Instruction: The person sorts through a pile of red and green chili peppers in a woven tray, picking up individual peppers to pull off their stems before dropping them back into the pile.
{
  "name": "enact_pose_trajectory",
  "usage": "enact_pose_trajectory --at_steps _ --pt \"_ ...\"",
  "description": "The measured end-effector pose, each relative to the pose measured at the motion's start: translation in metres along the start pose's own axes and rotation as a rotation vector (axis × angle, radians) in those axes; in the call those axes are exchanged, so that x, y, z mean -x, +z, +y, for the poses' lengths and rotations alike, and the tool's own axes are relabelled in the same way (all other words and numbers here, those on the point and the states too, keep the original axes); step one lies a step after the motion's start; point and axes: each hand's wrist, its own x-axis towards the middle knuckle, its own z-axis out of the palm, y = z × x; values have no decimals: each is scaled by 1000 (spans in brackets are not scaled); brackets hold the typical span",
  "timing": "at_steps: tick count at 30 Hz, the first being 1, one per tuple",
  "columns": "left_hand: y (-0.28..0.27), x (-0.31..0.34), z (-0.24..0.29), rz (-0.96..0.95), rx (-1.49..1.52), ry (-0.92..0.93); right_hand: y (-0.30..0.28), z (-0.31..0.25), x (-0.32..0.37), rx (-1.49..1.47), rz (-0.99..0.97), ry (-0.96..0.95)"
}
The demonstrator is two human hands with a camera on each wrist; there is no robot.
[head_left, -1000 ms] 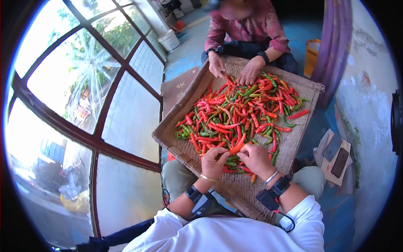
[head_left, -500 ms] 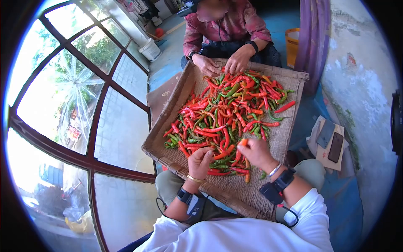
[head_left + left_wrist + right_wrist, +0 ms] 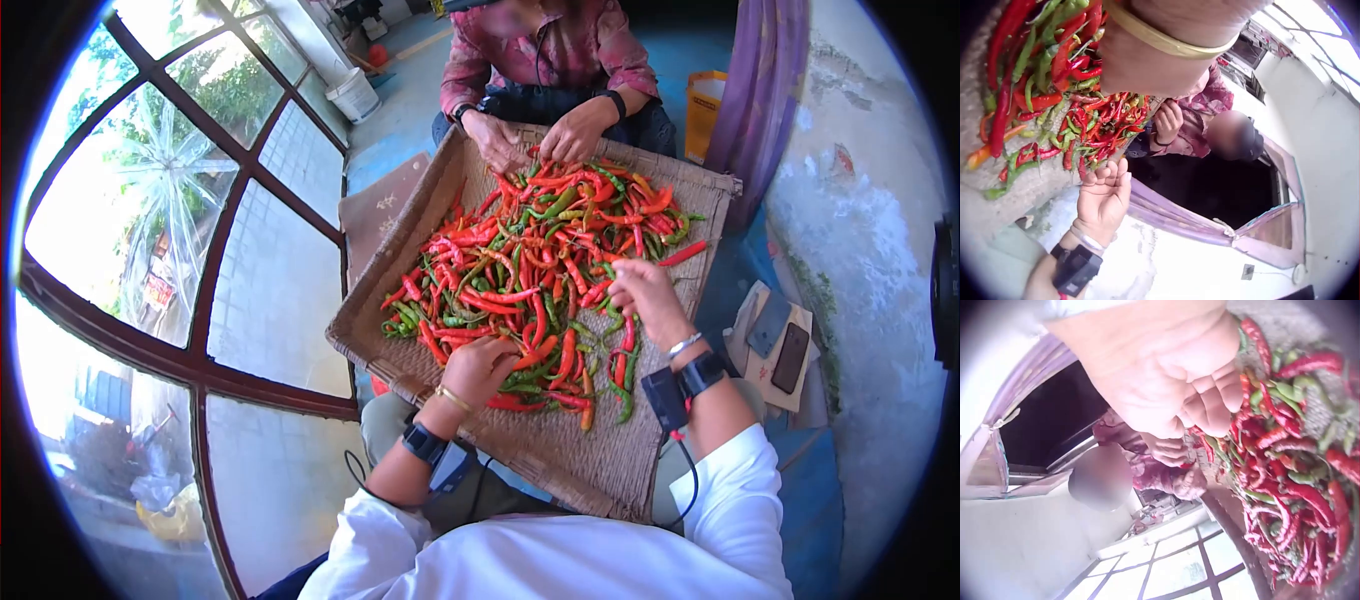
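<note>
A broad heap of red and green chili peppers lies in a woven basket tray. At the near left of the heap is my left hand, fingers bent, fingertips right at the end of an orange-red chili pepper. I cannot tell whether they grip it; the left wrist view hides those fingertips. My right hand is over the right side of the heap. Its fingers are loosely curled and the palm shows in the left wrist view with no pepper visible in it.
Across the tray sits another person in a pink patterned top, both hands at the heap's far edge. Two phones lie on a board to the right, near the wall. Framed windows run along the left.
Both hands held an orange pepper between them, then parted, the right with an orange pepper. Now the right hand is farther forward and right, without that pepper; the left fingertips are lower toward the heap.
</note>
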Motion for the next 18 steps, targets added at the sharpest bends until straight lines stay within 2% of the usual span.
enact_pose_trajectory --at_steps 2,4,8,12,14,18 --pt "6 -12 -7 -38 -58 23 16 10 10 -10 -58 28" --pt "15 -24 -13 -155 -248 53 28 18 19 79 -135 60" --pt "38 -41 -19 -308 -504 -56 34 21 22 189 -274 66" --pt "56 -42 -29 -267 -490 -27 40 21 16 220 -252 98" --pt "58 -43 -31 -218 -381 -104 44 24 13 218 -270 94" --pt "59 -52 -36 -303 -348 -152 54 34 8 318 -277 58"
